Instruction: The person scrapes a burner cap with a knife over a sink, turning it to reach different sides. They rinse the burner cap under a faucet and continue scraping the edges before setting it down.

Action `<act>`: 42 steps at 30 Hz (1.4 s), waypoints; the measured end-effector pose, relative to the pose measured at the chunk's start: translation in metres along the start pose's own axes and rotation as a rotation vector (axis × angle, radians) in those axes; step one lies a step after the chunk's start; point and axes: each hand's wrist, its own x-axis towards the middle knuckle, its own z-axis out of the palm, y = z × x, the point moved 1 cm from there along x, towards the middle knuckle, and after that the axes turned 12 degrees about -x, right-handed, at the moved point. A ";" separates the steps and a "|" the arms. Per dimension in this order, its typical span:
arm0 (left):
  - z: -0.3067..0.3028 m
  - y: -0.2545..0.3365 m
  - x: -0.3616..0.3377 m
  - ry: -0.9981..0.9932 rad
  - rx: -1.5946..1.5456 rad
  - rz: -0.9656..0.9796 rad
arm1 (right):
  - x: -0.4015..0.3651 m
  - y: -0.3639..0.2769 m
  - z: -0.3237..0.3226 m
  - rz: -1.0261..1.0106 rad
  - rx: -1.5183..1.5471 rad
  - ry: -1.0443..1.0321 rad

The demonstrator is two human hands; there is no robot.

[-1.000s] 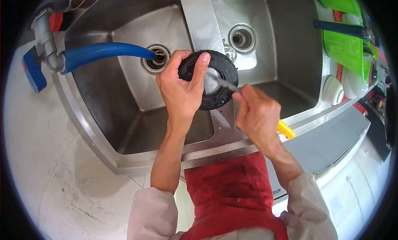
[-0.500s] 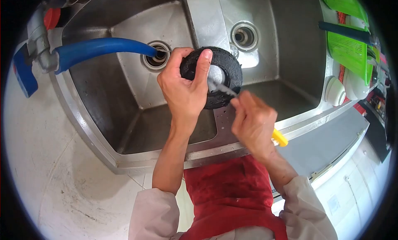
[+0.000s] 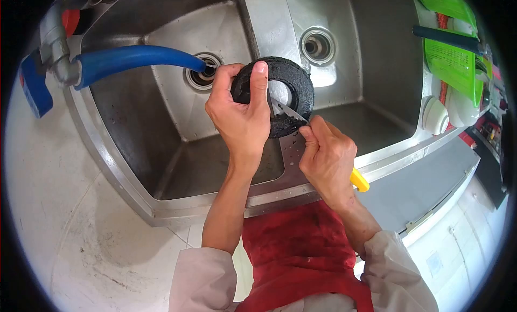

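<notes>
My left hand (image 3: 240,110) grips the left side of a round black ring-shaped object (image 3: 293,83), with the thumb on its upper face. A light grey centre (image 3: 280,92) shows inside the ring. In my right hand (image 3: 327,156) is a knife (image 3: 288,111) with a yellow handle (image 3: 359,180). Its blade lies across the lower part of the ring and reaches over the centre; the fingers are closed near the ring's lower right edge. Both hands are above the divider (image 3: 266,21) between two steel sink basins.
A blue hose (image 3: 134,63) runs from a grey pipe (image 3: 63,69) into the left drain (image 3: 203,77). The right basin has another drain (image 3: 318,45). At the right stand green baskets (image 3: 452,69) and white bowls (image 3: 435,116). Dark specks dot the divider.
The ring has shifted slightly left and up. My right hand has moved a little left, and the blade shows more clearly across the ring.
</notes>
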 end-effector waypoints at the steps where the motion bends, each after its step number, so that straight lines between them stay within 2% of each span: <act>1: -0.001 0.000 -0.001 0.006 0.000 0.000 | 0.000 0.001 0.001 -0.006 0.039 -0.031; 3: 0.000 -0.001 -0.001 0.017 -0.009 0.010 | 0.006 0.010 0.001 -0.020 0.116 -0.081; 6: 0.000 -0.001 -0.002 0.019 -0.005 -0.006 | 0.017 0.026 -0.006 0.211 0.508 -0.477; 9: -0.001 -0.004 -0.003 0.016 -0.037 -0.041 | 0.029 0.045 -0.019 0.291 0.587 -0.375; 10: -0.002 -0.005 -0.002 0.017 -0.043 -0.042 | 0.031 0.045 -0.024 0.170 0.388 -0.261; 13: 0.000 -0.006 -0.002 0.020 -0.047 -0.058 | 0.034 0.035 -0.022 -0.146 0.133 0.031; 16: 0.000 -0.001 -0.002 0.001 -0.025 -0.075 | 0.031 0.033 -0.012 -0.217 -0.048 0.110; 19: -0.002 0.004 -0.002 -0.039 -0.017 -0.070 | 0.026 0.029 -0.019 -0.255 -0.124 0.017; 22: -0.001 0.006 -0.004 -0.050 -0.038 -0.085 | 0.018 0.029 -0.014 -0.325 -0.076 -0.058; 26: -0.001 0.002 0.001 -0.069 -0.050 -0.046 | 0.057 0.037 -0.022 -0.358 -0.159 0.068; 29: -0.001 -0.002 0.001 -0.067 -0.056 -0.003 | 0.041 0.040 -0.019 -0.431 -0.140 -0.030; 30: -0.001 -0.003 0.001 -0.059 -0.054 0.015 | 0.028 0.038 -0.016 -0.443 -0.049 -0.044; 33: 0.000 -0.001 0.001 -0.064 -0.098 0.001 | 0.035 0.042 -0.014 -0.441 -0.103 -0.031; 34: 0.000 0.000 0.001 -0.070 -0.093 -0.017 | 0.048 0.042 -0.012 -0.391 -0.049 0.067; 38: 0.000 -0.002 0.002 -0.077 -0.099 -0.026 | 0.021 0.035 -0.014 -0.412 -0.108 -0.051; 42: 0.001 0.000 -0.001 -0.078 -0.097 -0.006 | 0.042 0.035 -0.017 -0.331 -0.119 0.016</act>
